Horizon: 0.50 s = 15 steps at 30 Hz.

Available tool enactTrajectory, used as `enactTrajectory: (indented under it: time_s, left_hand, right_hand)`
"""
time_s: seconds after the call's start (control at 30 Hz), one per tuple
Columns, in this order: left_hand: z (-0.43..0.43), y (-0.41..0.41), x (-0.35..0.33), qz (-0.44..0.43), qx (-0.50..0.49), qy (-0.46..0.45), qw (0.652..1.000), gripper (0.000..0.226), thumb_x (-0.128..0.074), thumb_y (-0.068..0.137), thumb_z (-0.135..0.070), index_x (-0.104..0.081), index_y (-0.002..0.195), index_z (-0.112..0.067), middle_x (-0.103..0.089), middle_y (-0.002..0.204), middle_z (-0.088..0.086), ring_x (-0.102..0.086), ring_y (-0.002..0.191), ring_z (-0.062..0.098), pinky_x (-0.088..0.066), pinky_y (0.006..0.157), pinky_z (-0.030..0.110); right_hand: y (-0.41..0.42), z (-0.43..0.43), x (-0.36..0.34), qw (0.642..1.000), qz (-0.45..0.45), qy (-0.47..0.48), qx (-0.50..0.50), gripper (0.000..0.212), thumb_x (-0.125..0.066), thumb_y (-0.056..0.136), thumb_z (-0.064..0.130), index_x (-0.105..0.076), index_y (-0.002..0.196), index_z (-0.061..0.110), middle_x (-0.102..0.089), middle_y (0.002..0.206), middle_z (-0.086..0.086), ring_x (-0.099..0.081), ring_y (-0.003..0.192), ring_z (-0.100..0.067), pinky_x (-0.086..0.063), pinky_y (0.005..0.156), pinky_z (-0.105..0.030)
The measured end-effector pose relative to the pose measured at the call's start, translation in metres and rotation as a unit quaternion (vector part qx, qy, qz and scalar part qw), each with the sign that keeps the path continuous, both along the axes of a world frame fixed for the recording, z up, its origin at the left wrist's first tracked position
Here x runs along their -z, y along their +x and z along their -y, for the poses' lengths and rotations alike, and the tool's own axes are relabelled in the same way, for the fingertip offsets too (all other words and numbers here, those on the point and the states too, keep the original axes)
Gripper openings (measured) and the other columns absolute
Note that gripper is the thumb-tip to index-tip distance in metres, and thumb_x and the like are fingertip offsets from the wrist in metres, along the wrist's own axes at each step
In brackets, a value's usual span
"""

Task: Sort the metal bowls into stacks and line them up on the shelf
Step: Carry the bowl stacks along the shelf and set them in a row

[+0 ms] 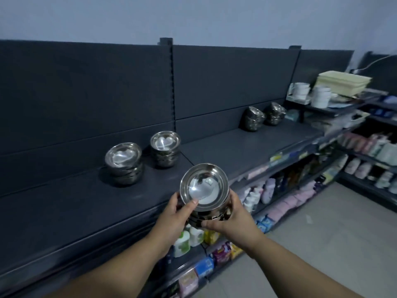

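Two bare hands hold a short stack of metal bowls (204,190) between them. The left hand (174,216) clasps its near-left side, thumb hooked over the top bowl's rim. The right hand (234,218) cups the right side and underside, fingers curled round it. Both grips are grasping the stack, which hangs just over the front edge of a dark shelf (64,201). Behind it on the shelf stand a nearer upright stack (123,164) and, just beside it, a second upright stack (165,148). Farther right, a tilted stack (253,118) and another tilted stack (275,114) lean near the back panel. Bottles (184,244) and packets fill the lower shelves.
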<state>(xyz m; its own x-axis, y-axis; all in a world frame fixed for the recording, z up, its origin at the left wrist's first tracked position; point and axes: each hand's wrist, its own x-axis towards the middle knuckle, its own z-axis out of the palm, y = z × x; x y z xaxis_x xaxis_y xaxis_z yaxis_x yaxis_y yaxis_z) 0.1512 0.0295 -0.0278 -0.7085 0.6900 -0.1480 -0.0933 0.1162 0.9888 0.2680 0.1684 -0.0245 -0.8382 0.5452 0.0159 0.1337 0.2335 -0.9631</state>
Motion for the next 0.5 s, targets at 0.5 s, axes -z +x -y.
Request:
enactTrajectory:
  time_s: [0.5]
  left_hand:
    - [-0.219,0.069,0.019,0.048,0.173,-0.023,0.984,0.078,-0.069,0.078,-0.054,-0.032,0.145,-0.039,-0.053,0.139,-0.005,-0.052,0.124,0.016,-0.042,0.106,0.044]
  right_hand:
    - [0.114,-0.192,0.025,0.988,0.043,-0.042,0.142,0.101,-0.095,0.05,0.03,-0.042,0.136,0.035,-0.062,0.122,0.013,-0.058,0.115,-0.007,-0.048,0.103,-0.035]
